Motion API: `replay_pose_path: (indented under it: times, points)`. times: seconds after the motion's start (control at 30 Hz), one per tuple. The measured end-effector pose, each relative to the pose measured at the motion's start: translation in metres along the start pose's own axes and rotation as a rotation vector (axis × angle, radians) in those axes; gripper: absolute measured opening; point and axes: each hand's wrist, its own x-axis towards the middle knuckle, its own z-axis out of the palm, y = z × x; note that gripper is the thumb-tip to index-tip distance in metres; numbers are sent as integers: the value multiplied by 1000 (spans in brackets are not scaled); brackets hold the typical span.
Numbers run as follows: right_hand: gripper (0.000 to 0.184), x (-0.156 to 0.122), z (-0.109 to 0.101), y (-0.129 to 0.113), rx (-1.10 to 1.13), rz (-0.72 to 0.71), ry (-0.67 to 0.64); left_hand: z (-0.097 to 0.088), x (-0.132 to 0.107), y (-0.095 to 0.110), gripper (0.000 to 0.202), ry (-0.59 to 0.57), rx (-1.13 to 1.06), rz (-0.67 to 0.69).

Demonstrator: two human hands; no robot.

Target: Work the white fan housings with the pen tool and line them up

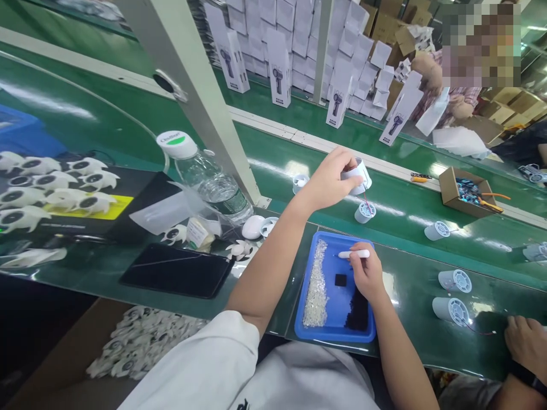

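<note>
My left hand (331, 179) is raised over the green conveyor belt (397, 208) and grips a small white cylindrical fan housing (359, 173) with a thin red wire hanging from it. My right hand (366, 272) hovers over a blue tray (329, 327) and pinches a white pen-like tool (354, 254), held level. The tray holds a strip of tiny clear parts (317, 285), one small black square (341, 279) and a pile of black pieces (358, 313). Another white housing (365, 212) stands on the belt just below my left hand.
More white housings (453, 281) lie on the belt to the right, near another person's hand (527, 341). A water bottle (205, 182), a black phone (177, 270), white fan blades (51, 182) and a slanted post (192, 85) are at left. White boxes (280, 68) and a cardboard box (464, 191) stand beyond.
</note>
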Motion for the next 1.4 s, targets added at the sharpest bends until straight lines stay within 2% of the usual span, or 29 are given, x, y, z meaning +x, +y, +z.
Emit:
replay_pose_path:
  times: [0.23,0.6,0.83,1.0,1.2,1.4]
  points:
    - [17,1,1,-1,6,42,-27,0,0,-2,24,-20,5,10]
    - [18,2,0,0,9,56,11,0,1,-6,22,-8,11,36]
    - [16,5,-1,-9,6,45,-31,0,3,-9,24,0,53,16]
    - [17,7,-2,-13,-32,39,-136,0,3,-11,23,2,50,12]
    - [23,6,-6,-8,8,87,128,-1,0,-10,14,31,-18,-40]
    - [25,7,-3,-5,38,113,121,-3,-1,-8,14,67,-25,-76]
